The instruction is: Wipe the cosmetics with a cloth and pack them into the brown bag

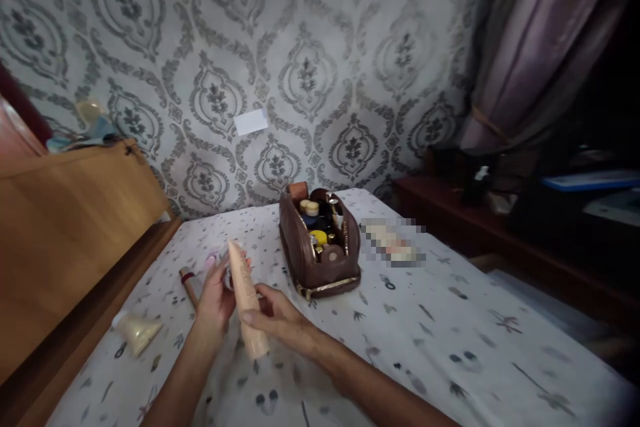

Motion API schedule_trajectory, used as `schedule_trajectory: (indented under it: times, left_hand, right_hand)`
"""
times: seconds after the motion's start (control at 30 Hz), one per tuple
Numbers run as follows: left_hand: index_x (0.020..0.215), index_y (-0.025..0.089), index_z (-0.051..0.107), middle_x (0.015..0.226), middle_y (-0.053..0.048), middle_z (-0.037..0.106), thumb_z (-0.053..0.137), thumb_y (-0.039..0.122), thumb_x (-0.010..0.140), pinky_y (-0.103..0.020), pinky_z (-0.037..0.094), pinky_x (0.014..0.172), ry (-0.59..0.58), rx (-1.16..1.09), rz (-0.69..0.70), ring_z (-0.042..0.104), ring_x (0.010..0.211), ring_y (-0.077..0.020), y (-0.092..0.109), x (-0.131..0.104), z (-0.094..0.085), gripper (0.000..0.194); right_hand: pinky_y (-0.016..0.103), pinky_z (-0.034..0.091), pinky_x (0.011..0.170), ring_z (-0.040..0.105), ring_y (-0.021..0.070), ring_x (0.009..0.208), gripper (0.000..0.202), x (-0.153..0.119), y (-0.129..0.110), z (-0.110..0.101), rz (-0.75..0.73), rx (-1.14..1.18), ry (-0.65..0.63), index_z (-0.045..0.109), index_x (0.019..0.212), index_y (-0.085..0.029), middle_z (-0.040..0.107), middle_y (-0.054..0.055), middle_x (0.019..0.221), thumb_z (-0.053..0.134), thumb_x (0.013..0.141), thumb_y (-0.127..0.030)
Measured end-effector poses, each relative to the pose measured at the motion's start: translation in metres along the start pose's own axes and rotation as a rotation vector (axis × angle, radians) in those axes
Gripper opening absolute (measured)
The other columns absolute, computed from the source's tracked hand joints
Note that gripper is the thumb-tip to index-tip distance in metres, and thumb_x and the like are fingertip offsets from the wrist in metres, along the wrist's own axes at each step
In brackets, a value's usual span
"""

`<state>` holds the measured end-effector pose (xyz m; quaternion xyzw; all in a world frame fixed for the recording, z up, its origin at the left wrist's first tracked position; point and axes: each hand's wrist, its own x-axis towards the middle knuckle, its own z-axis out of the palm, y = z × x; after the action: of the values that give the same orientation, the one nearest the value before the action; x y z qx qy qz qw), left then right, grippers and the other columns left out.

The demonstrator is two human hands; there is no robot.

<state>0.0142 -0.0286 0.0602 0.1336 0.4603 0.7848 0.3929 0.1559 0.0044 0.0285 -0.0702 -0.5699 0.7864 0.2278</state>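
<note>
A peach-coloured squeeze tube (245, 293) is tilted between my hands, in front of a brown cosmetics bag. My right hand (277, 320) grips its lower part, thumb across the front. Curled behind its upper part, my left hand (217, 293) has its fingers partly hidden by the tube. The brown zip bag (320, 273) stands open to the right of the hands, packed with small bottles and jars, including a yellow item (318, 237). Left of my left hand lies a slim tan stick with a dark red band (189, 285). A pale yellow bottle (139, 332) rests farther left.
A patterned white sheet (400, 347) covers the surface. Beyond the bag's right side lies a pixelated flat item (393, 240). A wooden board (75, 213) borders the left, patterned wallpaper (305, 80) the back. At right are a dark red ledge (440, 213) and a curtain (530, 47).
</note>
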Motion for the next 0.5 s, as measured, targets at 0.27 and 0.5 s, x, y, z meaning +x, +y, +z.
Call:
schedule_trajectory:
  times: [0.27, 0.5]
  left_hand:
    - [0.094, 0.021, 0.063, 0.076, 0.004, 0.07, 0.087, 0.037, 0.057, -0.019, 0.045, 0.049, -0.018, 0.294, 0.138, 0.062, 0.056, -0.011, -0.031, 0.006, -0.001, 0.047]
    - [0.086, 0.021, 0.064, 0.072, 0.003, 0.069, 0.089, 0.04, 0.052, -0.017, 0.041, 0.045, 0.016, 0.395, 0.062, 0.062, 0.059, -0.0126, -0.059, 0.019, -0.019, 0.047]
  right_hand:
    - [0.03, 0.05, 0.083, 0.061, 0.0184, 0.096, 0.039, -0.053, -0.119, -0.045, -0.224, -0.094, 0.047, 0.065, 0.114, -0.019, 0.066, 0.004, 0.1, 0.072, 0.081, -0.04]
    - [0.028, 0.052, 0.074, 0.064, 0.0186, 0.09, 0.029, -0.074, -0.188, -0.113, -0.445, -0.034, 0.267, 0.069, 0.107, -0.02, 0.068, 0.001, 0.09, 0.074, 0.079, -0.015]
